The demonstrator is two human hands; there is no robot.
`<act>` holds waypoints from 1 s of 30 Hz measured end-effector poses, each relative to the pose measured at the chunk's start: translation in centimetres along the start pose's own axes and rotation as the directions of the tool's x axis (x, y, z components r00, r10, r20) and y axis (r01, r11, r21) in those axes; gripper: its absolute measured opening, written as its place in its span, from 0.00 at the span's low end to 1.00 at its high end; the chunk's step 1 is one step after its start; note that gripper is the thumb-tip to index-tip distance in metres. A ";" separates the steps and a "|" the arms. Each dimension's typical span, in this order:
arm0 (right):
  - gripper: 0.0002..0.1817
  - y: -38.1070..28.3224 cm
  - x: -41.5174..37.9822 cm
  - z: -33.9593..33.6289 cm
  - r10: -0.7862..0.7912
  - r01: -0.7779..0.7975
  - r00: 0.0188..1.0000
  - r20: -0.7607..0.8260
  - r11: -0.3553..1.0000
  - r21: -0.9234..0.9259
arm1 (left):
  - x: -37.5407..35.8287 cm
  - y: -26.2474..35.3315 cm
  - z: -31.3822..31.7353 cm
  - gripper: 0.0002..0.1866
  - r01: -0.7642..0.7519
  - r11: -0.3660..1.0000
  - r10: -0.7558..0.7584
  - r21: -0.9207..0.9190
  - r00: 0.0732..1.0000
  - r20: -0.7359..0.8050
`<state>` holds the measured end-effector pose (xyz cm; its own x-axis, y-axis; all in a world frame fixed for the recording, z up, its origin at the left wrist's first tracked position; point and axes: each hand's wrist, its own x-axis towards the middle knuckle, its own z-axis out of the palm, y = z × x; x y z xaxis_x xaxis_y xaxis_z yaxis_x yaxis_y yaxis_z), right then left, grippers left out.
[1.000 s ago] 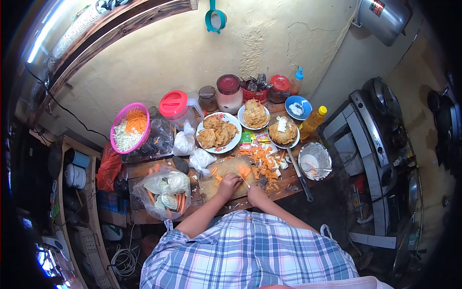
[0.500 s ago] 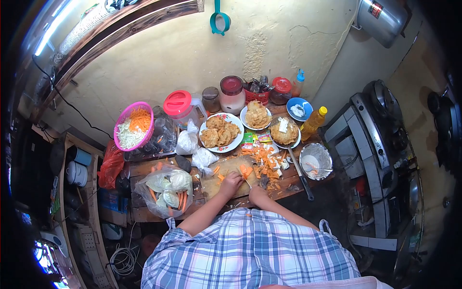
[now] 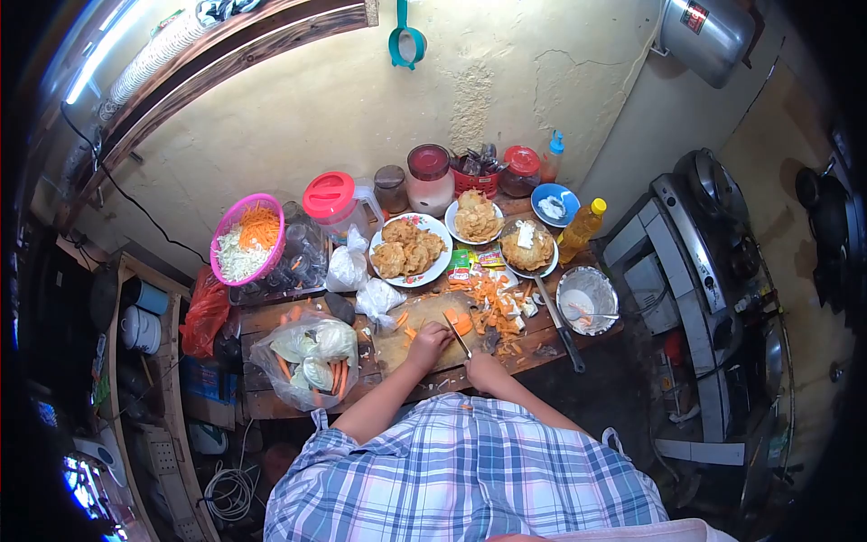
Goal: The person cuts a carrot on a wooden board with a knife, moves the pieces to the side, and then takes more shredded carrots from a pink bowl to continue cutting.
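Pointing away, knife (image 3: 458,335) (in right hand (image 3: 484,369)) slants leftward.

Lettering unreadable (all too small).

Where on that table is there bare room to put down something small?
The cutting board's front-left part, between vegetable bag and left hand; some wood shows behind the bag. Jars and plates crowd the back; carrot scraps lie right of the knife.

A kitchen: left of the stove (image 3: 691,244), a wooden table (image 3: 533,357) holds plates of fried food (image 3: 408,248), a cutting board (image 3: 397,350) and cooking oil (image 3: 582,229).
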<state>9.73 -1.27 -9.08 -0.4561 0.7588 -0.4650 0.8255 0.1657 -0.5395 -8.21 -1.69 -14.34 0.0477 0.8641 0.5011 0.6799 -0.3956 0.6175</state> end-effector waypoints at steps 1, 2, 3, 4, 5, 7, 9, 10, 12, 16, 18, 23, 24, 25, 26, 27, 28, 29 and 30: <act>0.19 0.0 0.0 0.1 -0.018 0.017 1.000 -0.024 0.999 -0.035 | 0.0 0.0 0.0 0.06 -0.005 1.000 0.005 0.000 1.000 -0.003; 0.19 0.1 0.0 0.2 -0.018 0.017 1.000 -0.023 0.999 -0.035 | 0.0 0.0 0.0 0.06 -0.004 1.000 0.004 0.000 1.000 -0.003; 0.19 0.2 0.0 0.3 -0.016 0.015 1.000 -0.016 0.998 -0.064 | 0.1 0.0 0.0 0.06 -0.007 1.000 0.007 0.000 1.000 -0.004; 0.18 0.2 0.0 0.3 -0.014 0.013 1.000 -0.010 0.995 -0.094 | 0.0 0.0 0.0 0.06 -0.009 1.000 0.009 0.001 1.000 -0.005; 0.18 0.2 0.0 0.3 -0.013 0.012 1.000 -0.008 0.996 -0.093 | 0.0 0.0 0.0 0.06 -0.008 1.000 0.008 0.000 1.000 -0.003; 0.19 -0.3 -0.1 0.1 0.025 -0.027 0.999 -0.021 0.994 -0.102 | -0.1 0.1 0.0 0.05 0.011 1.000 -0.011 -0.003 1.000 0.002; 0.19 -1.0 -0.3 -0.4 0.060 -0.060 0.998 -0.008 0.993 -0.104 | 0.0 0.1 0.0 0.05 0.014 1.000 -0.014 -0.005 1.000 0.000; 0.19 -1.3 -0.2 -0.6 0.095 -0.094 0.995 0.003 0.990 -0.107 | -0.1 0.1 0.0 0.05 0.015 1.000 -0.015 -0.008 1.000 -0.002; 0.19 -1.4 0.2 -0.7 0.102 -0.097 0.994 0.028 0.986 -0.138 | 0.0 -0.2 0.0 0.06 0.017 1.000 -0.017 -0.010 1.000 0.015; 0.18 -2.3 0.1 -1.2 0.136 -0.130 0.990 0.030 0.979 -0.155 | 0.1 -0.3 -0.2 0.06 0.003 1.000 -0.003 -0.007 0.999 0.043; 0.17 -2.2 0.6 -1.2 0.140 -0.128 0.988 0.061 0.978 -0.162 | 0.1 -0.3 -0.2 0.06 0.005 1.000 -0.005 -0.010 0.999 0.046; 0.17 -1.4 2.7 -0.3 0.141 -0.105 0.977 0.161 0.971 -0.215 | 0.1 -0.2 -0.4 0.06 0.006 1.000 -0.005 -0.001 0.998 0.059; 0.17 -1.1 3.3 0.3 0.160 -0.128 0.976 0.147 0.970 -0.204 | 0.1 -0.1 -0.4 0.06 0.005 1.000 -0.005 0.000 0.999 0.053; 0.17 -1.3 3.5 0.4 0.179 -0.151 0.975 0.132 0.969 -0.194 | 0.0 -0.2 -0.3 0.06 0.004 1.000 -0.004 0.001 0.999 0.045; 0.17 -1.3 3.6 0.6 0.177 -0.149 0.975 0.133 0.970 -0.194 | -0.1 -0.3 -0.3 0.06 0.005 1.000 -0.005 0.003 0.999 0.045; 0.17 -1.3 3.7 0.7 0.201 -0.180 0.972 0.120 0.969 -0.169 | -0.1 -0.4 -0.2 0.05 0.013 1.000 -0.013 -0.001 0.999 0.045; 0.17 -1.3 3.7 0.8 0.227 -0.211 0.968 0.106 0.967 -0.143 | -0.1 -0.4 -0.1 0.05 0.021 1.000 -0.020 -0.007 0.999 0.046; 0.17 -1.3 3.9 1.0 0.228 -0.212 0.968 0.106 0.967 -0.144 | -0.1 -0.4 0.0 0.05 0.020 1.000 -0.020 -0.009 0.999 0.045; 0.17 -1.4 4.0 1.3 0.250 -0.238 0.964 0.089 0.963 -0.126 | 0.0 -0.4 0.0 0.05 0.008 1.000 -0.008 0.006 0.999 0.047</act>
<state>6.35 0.76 -11.10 -0.2632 0.7169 -0.6456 0.9454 0.0583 -0.3206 -8.49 -1.55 -14.63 0.0763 0.8810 0.4669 0.6848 -0.3867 0.6177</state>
